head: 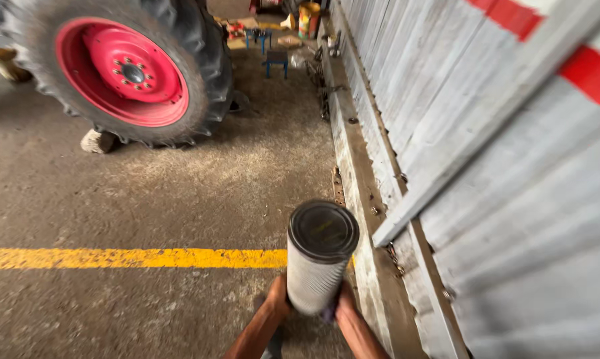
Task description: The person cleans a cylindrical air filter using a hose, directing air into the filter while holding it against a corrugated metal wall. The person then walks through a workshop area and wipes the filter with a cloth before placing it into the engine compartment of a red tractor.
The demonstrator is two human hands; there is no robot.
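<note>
On my right runs a grey corrugated wall (pixel 512 173); ahead stands a tractor tyre with a red rim (pixel 123 70) on the concrete floor (pixel 180 193), crossed by a yellow line (pixel 127 258). I hold a cylindrical air filter (pixel 318 262) upright between both hands, dark end cap up, probably so loose dirt stays inside. Left hand (pixel 278 296) and right hand (pixel 345 300) each press a side, grip closed around it.

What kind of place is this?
Probably a farm vehicle workshop: a big tractor wheel with a red rim, a yellow floor line, and both hands holding a cylindrical filter.
</note>
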